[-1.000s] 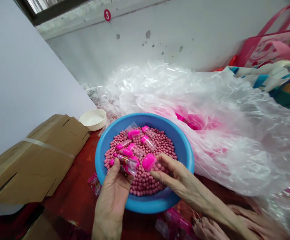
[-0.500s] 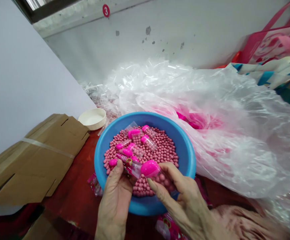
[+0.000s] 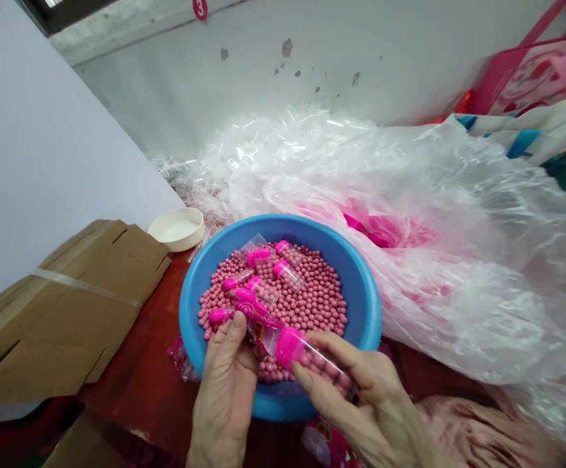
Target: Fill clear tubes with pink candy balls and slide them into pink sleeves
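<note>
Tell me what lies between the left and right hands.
In the head view, the printed pink wrapper held by the left hand and the pink cap of the bead-filled tube in the right hand, with pink beads below.

The light is quite bright, cool and soft, and it falls rather evenly on the pale wall (image 3: pixel 244 91), my left hand (image 3: pixel 224 396) and my right hand (image 3: pixel 360 396). On the plastic bags (image 3: pixel 463 169) it makes many small white glares, so some folds look washed out. The red table (image 3: pixel 131 403) is much dimmer, with dark shadow below the front of the blue tub (image 3: pixel 368 286). The tube (image 3: pixel 318 364) I hold is fairly sharp, but the pink bag (image 3: pixel 526 71) looks smeared. Near the edges, shapes lean and stretch, and the right corners are darkened.
</note>
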